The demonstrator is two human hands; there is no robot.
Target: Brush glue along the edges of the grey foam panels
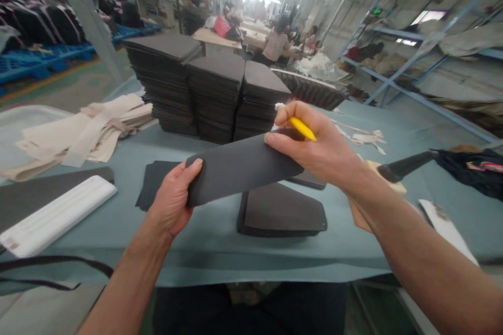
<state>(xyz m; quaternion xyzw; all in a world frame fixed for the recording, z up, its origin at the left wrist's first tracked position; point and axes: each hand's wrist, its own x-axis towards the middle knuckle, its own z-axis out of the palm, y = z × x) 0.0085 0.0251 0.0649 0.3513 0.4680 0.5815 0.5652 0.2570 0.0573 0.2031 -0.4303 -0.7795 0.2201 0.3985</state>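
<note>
Fingers of the right hand [314,146] curl closed around a yellow marker [302,128], its tip hidden in the grip, while the thumb rests on the top edge of a black panel [239,170]. The panel is a long, flat, matte sheet with rounded corners, held up at a tilt above the table [220,267]. Its left end sits in the left hand [171,199]: the thumb presses on its face near the edge, and the other fingers pass behind it, out of sight.

A second panel [281,212] lies flat on the table's blue-green cloth, just below the raised one, and a loose dark sheet [155,186] sits beside the left hand. Beyond them stand three tall stacks of black panels [216,84], side by side. To the left, a white foam bar [55,214] lies on a dark board [31,196], near a heap of beige fabric strips [74,133]. To the right, a black handle [404,166] lies near tan paper [359,214] and a dark cloth [467,172]. The cloth's pink label [483,166] is too small to read. Far off, a co-worker [277,44] sits at another table.
</note>
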